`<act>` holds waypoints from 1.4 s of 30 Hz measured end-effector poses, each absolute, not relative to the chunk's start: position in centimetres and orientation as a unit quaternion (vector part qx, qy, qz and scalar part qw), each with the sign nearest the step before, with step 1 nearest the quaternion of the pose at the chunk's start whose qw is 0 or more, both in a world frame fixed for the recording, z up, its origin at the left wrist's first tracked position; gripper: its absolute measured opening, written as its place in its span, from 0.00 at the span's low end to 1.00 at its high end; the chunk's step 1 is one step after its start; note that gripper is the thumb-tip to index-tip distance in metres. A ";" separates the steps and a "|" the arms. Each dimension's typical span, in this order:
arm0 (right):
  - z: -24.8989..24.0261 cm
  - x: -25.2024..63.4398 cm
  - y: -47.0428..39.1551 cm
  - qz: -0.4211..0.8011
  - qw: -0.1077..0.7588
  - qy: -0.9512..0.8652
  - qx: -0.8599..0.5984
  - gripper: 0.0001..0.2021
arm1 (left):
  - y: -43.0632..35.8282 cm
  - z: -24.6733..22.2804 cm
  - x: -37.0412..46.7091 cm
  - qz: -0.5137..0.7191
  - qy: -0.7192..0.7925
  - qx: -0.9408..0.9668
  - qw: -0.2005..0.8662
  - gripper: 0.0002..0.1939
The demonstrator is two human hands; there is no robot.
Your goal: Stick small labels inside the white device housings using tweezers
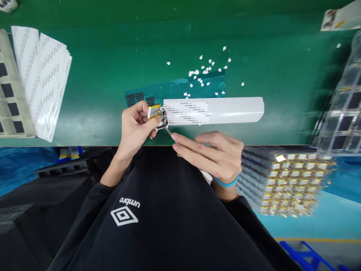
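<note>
Between the thumb and fingers of my left hand [138, 124] is a small electronic device [163, 119] with its inside exposed. A yellow-edged battery pack [153, 111] stands up at its far side, by my fingers. My right hand [211, 152] grips tweezers [168, 131], whose thin metal tip touches or nearly touches the near edge of the device. Most of the tweezers is hidden by my fingers. Just right of the device lies a white printed adhesive sheet [186, 111] on a longer glossy white strip [237, 110].
Small white round tabs [207, 69] are scattered on the green table [107, 56] beyond a teal film [169, 87] with black pieces. Printed sheets [42, 75] and a compartment tray [15, 86] lie left. Stacked trays of yellow-edged parts [293, 184] stand low at right.
</note>
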State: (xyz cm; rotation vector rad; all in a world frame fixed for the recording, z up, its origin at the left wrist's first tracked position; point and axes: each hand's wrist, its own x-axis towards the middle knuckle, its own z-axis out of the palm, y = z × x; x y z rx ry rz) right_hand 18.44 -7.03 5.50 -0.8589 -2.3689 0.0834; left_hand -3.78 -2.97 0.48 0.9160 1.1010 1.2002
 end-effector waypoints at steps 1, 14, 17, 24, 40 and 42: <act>5.5 18.5 -7.1 0.031 0.296 -0.899 -0.321 0.09 | -3.0 0.4 -3.7 0.520 0.473 0.394 0.592 0.22; 5.1 18.4 -7.5 0.021 0.300 -0.893 -0.334 0.11 | -3.3 0.8 -3.2 0.531 0.461 0.414 0.578 0.27; 4.9 18.3 -7.5 0.029 0.311 -0.879 -0.361 0.13 | -3.6 0.8 -2.7 0.532 0.460 0.416 0.577 0.23; 3.0 17.6 -6.7 0.019 0.418 -0.830 -0.368 0.15 | -4.0 0.4 -1.9 0.575 0.466 0.425 0.522 0.18; 2.9 16.8 -6.1 0.075 0.490 -0.794 -0.352 0.15 | -3.9 0.8 -2.2 0.593 0.450 0.443 0.500 0.22; 2.6 16.9 -6.1 0.079 0.496 -0.789 -0.354 0.15 | -3.8 0.8 -2.3 0.579 0.450 0.436 0.522 0.23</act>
